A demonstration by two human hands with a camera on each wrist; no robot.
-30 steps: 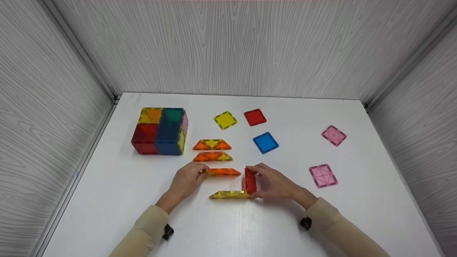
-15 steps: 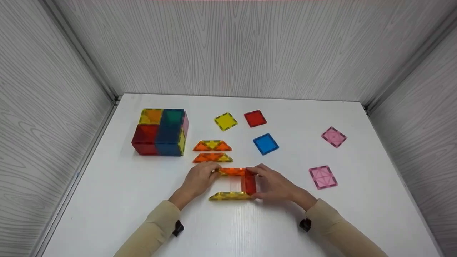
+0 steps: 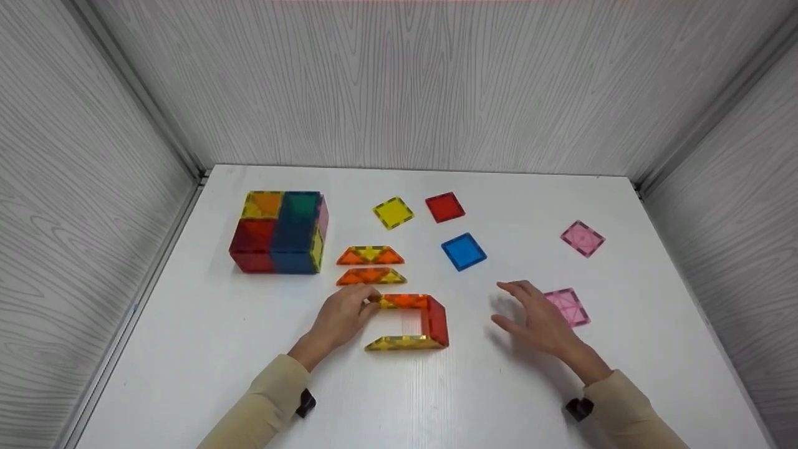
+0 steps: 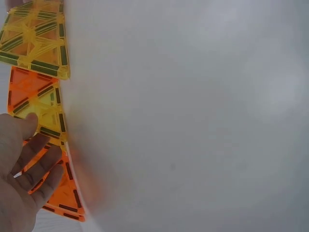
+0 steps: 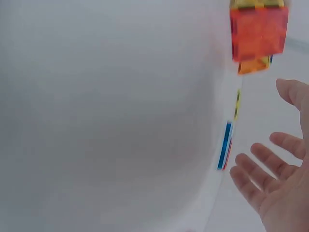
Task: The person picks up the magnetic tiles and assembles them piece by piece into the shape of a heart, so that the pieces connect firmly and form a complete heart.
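Observation:
In the head view my left hand [image 3: 343,317] pinches the left end of an upright orange-and-yellow magnetic tile panel [image 3: 405,302]. The left wrist view shows its thumb at a yellow triangle [image 4: 46,113] of that panel. A standing red magnetic tile [image 3: 439,322] meets this panel's right end, and a yellow panel [image 3: 399,343] joins the tile's near end, making a three-sided frame with its left side open. My right hand [image 3: 539,319] is apart from the frame, fingers spread and holding nothing, partly covering a pink square tile [image 3: 571,305].
Two trapezoid panels of orange and yellow triangles, one [image 3: 371,255] behind the other [image 3: 371,276], stand beyond the frame. A coloured tile box [image 3: 296,234] is at left. Yellow [image 3: 393,212], red [image 3: 445,207], blue [image 3: 464,251] and pink [image 3: 583,238] squares lie farther back.
My left hand has slid the orange-and-yellow panel rightward against the red tile. My right hand has let go of the red tile and moved right, its fingers opening.

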